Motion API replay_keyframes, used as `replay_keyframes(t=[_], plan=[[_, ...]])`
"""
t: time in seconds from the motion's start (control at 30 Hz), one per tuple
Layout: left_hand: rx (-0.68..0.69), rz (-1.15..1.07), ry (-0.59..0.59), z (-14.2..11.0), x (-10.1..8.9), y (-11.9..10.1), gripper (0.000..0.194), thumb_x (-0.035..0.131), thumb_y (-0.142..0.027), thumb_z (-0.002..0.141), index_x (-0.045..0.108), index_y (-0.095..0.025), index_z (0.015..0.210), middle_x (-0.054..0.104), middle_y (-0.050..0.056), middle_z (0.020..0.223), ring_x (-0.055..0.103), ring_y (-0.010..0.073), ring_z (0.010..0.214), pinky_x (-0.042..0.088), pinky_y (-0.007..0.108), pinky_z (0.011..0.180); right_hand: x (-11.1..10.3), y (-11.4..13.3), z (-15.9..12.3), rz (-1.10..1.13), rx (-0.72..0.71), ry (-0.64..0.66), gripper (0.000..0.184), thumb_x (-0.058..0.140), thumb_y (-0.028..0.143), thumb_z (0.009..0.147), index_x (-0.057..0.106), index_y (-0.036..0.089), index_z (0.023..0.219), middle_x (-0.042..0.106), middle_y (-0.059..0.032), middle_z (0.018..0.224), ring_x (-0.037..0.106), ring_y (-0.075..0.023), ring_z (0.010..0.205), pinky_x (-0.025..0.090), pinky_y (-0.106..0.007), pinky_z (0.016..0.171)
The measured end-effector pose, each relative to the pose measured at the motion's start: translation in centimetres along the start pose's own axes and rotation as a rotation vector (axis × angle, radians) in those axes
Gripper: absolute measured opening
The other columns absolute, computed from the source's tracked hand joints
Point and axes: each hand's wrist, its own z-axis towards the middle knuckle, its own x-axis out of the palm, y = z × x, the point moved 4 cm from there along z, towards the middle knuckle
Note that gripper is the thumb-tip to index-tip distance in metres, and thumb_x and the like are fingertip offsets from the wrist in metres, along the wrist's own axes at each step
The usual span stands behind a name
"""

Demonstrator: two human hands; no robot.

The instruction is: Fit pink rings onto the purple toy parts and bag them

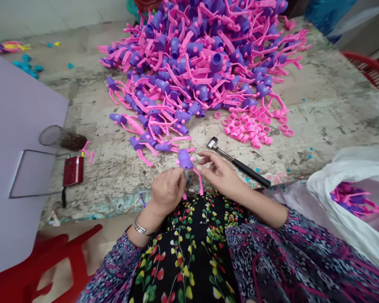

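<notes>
My left hand (168, 188) is closed on a purple plastic body with pink arms (185, 160), held upright just over the table's front edge. One long pink arm of this piece hangs down toward my lap. Beside it, my right hand (219, 171) has its fingers apart, the thumb close to the pink arm; whether it touches is unclear. A small hammer (240, 162) with a black handle lies to the right of that hand. Small pink rings (246, 127) sit in a loose heap behind the hammer.
A large pile of purple and pink pieces (192, 71) covers the table's (91, 88) far middle. At left are a glass (63, 138), a red device (73, 171) and a wire frame (17, 172). A white bag (328, 176) with more pieces stands at right, a red chair (63, 256) lower left.
</notes>
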Motion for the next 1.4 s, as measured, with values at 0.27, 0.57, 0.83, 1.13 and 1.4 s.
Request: replay_keyframes(t=[0.27,0.57,0.83,1.13,1.4], plan=[[-0.45,-0.941,0.08,1.3,0.9,-0.2,0.036,0.071,-0.022,0.083,0.053,-0.025,0.113,0.061,0.003,0.1,0.063,0.017,0.09,0.053,0.032,0.082,-0.3,0.7,0.7,0.278,-0.114,0.144,0.035,0.073,0.039,0.081,0.064,0.021,0.11,0.072,-0.0024,0.099,0.066,-0.0181,0.088,0.054,-0.036,0.082],[-0.57,-1.286,0.64,3.3,2.3,-0.9,0.057,0.08,-0.035,0.073,0.054,-0.025,0.122,0.059,0.008,0.121,0.06,0.024,0.109,0.051,0.035,0.091,-3.4,3.3,-1.8,-0.06,-0.607,0.333,0.029,0.058,0.027,0.096,0.058,0.027,0.125,0.063,-0.0076,0.124,0.057,-0.0216,0.12,0.045,-0.044,0.103],[-0.692,-1.046,0.775,3.3,1.2,-1.1,0.023,0.07,-0.036,0.08,0.063,-0.021,0.095,0.064,0.003,0.091,0.06,0.0174,0.079,0.05,0.03,0.074,-4.6,3.0,-2.5,-0.254,-0.719,0.288,0.037,0.047,0.011,0.095,0.056,0.025,0.128,0.055,-0.0096,0.118,0.055,-0.0197,0.112,0.05,-0.038,0.096],[-0.798,-1.241,0.979,2.1,4.2,-1.4,0.055,0.046,-0.067,0.088,0.068,-0.021,0.066,0.069,0.005,0.065,0.058,0.0182,0.06,0.05,0.031,0.063,-2.9,2.3,-3.2,-0.27,-0.72,0.417,0.048,0.043,0.005,0.093,0.052,0.025,0.135,0.056,-0.0111,0.128,0.054,-0.0201,0.122,0.05,-0.039,0.1],[-1.223,-1.446,0.734,3.2,4.7,-2.9,0.053,0.062,-0.066,0.08,0.065,-0.015,0.066,0.066,0.004,0.058,0.059,0.0124,0.054,0.047,0.024,0.058,-13.0,-3.1,2.5,-0.849,-0.131,-0.418,0.031,0.06,0.031,0.09,0.068,0.019,0.117,0.06,-0.0147,0.105,0.055,-0.0327,0.1,0.045,-0.05,0.088]])
